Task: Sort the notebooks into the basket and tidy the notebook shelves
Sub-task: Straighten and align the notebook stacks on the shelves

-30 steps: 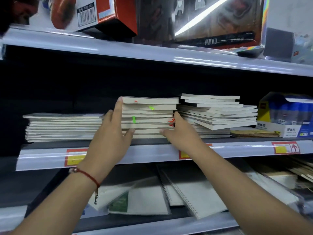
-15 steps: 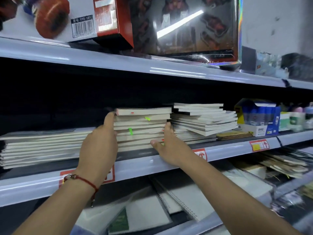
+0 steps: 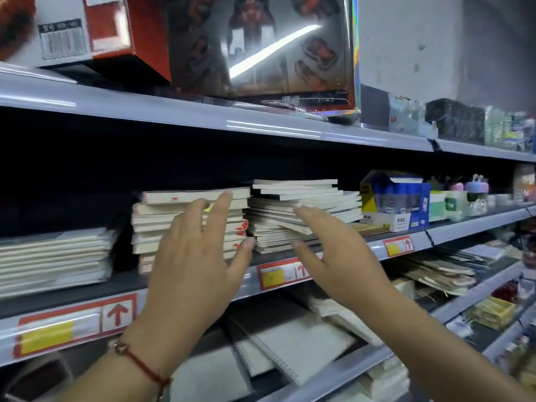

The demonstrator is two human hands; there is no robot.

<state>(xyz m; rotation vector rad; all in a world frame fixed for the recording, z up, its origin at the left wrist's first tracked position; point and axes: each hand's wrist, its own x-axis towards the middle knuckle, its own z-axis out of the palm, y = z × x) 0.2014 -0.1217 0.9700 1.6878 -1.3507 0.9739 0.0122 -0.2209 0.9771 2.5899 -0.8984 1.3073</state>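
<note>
No grip on anything here: the left hand (image 3: 191, 265) is spreading its fingers wide in front of the middle notebook stack (image 3: 185, 224), and whether the fingertips are touching the page edges I cannot tell. The right hand (image 3: 333, 250) is hovering just as loose and released, fingers straight, in front of the right notebook stack (image 3: 301, 213). Both stacks are sitting side by side on the middle shelf (image 3: 121, 285), close to its front edge, the right one fanning out unevenly. A third, lower stack (image 3: 55, 256) is lying toward the shelf's left end, apart from the middle one. A red cord bracelet (image 3: 139, 364) is circling the left wrist. Toward the right end of the shelf a blue and yellow box (image 3: 397, 198) is standing just beside the fanned stack. Below, spiral notebooks (image 3: 293, 343) are lying on the lower shelf, and above, a red box (image 3: 116, 27) is sitting on the top shelf.
</note>
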